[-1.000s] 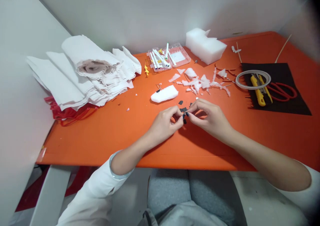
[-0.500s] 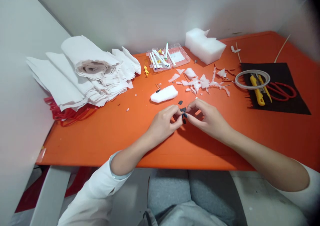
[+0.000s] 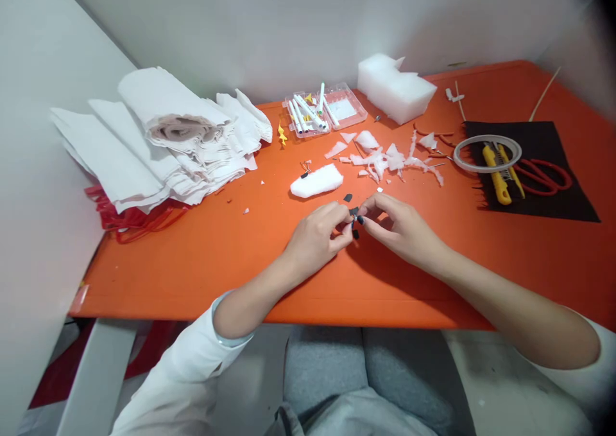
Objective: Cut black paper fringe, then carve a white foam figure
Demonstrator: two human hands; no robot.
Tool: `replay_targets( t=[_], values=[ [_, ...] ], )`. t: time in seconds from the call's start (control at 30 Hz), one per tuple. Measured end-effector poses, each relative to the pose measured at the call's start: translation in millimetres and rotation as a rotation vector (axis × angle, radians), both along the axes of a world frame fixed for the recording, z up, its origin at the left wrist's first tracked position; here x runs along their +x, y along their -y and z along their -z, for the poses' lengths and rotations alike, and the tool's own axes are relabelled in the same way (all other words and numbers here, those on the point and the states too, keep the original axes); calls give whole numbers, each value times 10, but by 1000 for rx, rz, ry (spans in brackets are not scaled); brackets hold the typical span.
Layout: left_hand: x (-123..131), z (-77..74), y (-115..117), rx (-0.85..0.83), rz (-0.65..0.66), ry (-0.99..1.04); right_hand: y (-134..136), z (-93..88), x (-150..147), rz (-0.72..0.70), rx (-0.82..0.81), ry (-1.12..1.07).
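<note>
My left hand (image 3: 318,235) and my right hand (image 3: 398,229) meet low over the orange table (image 3: 231,256), fingertips pinched. Between them is a small black piece (image 3: 355,212) with a pale, shiny bit on it; the fingers partly cover it, so its exact shape is hard to make out. Loose black scraps lie close by, one (image 3: 348,198) just beyond the fingertips and another (image 3: 356,234) just below them. Beyond my left hand rests a carved white foam piece (image 3: 316,182), with a small black bit and thin wires at its left end.
White foam offcuts (image 3: 380,160) are scattered behind the hands, with a large foam block (image 3: 394,92) at the back. A clear box (image 3: 353,118) holds markers. Stacked white sheets (image 3: 129,153) lie left. On black material (image 3: 558,160) are a tape roll (image 3: 459,160), a yellow cutter (image 3: 495,176) and red-handled scissors (image 3: 543,182).
My fingertips have shifted very slightly around the small black piece. The hands stay in nearly the same place, and the other objects lie as before.
</note>
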State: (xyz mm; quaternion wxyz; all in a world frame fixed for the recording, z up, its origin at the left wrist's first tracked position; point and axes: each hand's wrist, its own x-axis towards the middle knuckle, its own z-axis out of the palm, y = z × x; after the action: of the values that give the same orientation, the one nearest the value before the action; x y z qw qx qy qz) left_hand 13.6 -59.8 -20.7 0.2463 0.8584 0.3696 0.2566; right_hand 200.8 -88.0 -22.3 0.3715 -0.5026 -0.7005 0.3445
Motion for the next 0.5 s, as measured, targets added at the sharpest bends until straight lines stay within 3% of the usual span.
replay_targets(
  t=[0.5],
  values=[
    [1, -5, -4, 50, 17, -59, -10, 16, 5, -15, 23, 39]
  ],
)
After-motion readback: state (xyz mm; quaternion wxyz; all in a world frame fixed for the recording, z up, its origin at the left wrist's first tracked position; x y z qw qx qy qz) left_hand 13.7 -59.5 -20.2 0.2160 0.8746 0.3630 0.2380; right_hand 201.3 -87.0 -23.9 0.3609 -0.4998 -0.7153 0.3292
